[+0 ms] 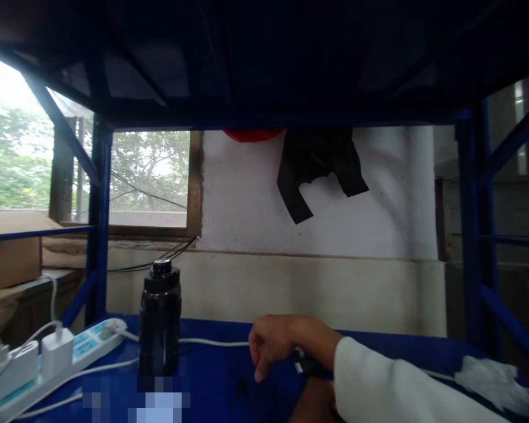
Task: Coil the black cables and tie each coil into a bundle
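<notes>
My right hand [271, 341], in a white sleeve [379, 376], reaches in from the lower right over the blue shelf surface [207, 364]. Its wrist is bent and the fingers curl downward beside the thumb. What they hold, if anything, is hidden. Below the right forearm, part of my left hand [311, 402] shows at the bottom edge, its fingers out of sight. Between the two, next to the right wrist, lies a small dark object with a shiny metal end [298, 367], partly covered. A faint dark thin shape is on the surface left of the right thumb.
A black bottle [159, 323] stands to the left. Beyond it lies a white power strip [92, 346] with plugged-in adapters and cables. Crumpled white plastic [494, 382] sits at the right. Blue rack posts [99, 223] and an upper shelf [255, 70] frame the space. Blurred squares cover the bottom left.
</notes>
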### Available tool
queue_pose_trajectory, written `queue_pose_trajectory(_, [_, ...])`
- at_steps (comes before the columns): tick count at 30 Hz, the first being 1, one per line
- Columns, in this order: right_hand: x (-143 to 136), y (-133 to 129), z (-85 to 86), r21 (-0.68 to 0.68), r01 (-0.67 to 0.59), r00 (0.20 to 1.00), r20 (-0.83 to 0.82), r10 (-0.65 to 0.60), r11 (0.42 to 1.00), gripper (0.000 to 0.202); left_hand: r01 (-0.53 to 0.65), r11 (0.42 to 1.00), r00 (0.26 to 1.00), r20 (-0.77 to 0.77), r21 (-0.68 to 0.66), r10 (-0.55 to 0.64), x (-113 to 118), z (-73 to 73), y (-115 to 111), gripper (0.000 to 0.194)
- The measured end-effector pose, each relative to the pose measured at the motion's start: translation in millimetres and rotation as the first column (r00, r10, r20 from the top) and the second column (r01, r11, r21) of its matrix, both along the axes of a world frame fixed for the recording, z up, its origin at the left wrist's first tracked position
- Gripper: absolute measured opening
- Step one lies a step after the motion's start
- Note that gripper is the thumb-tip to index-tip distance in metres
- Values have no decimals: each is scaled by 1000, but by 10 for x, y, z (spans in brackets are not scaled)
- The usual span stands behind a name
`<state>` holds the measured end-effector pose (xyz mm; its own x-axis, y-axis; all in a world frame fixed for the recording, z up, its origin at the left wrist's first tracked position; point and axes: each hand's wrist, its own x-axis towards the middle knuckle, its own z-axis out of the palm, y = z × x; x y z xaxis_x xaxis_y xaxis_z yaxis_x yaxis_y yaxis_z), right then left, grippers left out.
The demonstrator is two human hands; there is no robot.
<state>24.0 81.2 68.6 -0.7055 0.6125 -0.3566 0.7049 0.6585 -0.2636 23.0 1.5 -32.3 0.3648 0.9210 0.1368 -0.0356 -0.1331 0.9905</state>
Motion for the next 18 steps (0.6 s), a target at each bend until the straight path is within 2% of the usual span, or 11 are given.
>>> queue_pose_trajectory(3, [-90, 99, -105, -69, 5, 999, 37, -3, 998, 35, -7, 1000, 1000, 16, -16, 8, 16, 36, -107, 24])
queue_pose_trajectory(8, [-56, 185, -271, -167, -56, 998, -28, 52, 984, 31, 41, 998, 998, 40, -50, -39, -15, 46, -135, 36])
queue_pose_trajectory(12, [-13, 127, -344, -68, -96, 995, -21, 95, 993, 20, 92, 996, 993, 76, -21, -90, -34, 85, -132, 39])
queue_pose_trajectory(15, [25, 3, -378, -7, -150, 989, -20, 150, 989, 6, 71, 997, 993, 98, 30, -73, -18, 99, -161, 37])
queue_pose_trajectory(16, [42, -41, -387, 1, -168, 985, -28, 168, 986, 5, 58, 998, 993, 100, 34, -61, -10, 100, -175, 35])
queue_pose_trajectory(18, [86, -117, -394, 18, -187, 980, -60, 187, 982, 17, 51, 998, 994, 92, 25, -53, 0, 103, -207, 32])
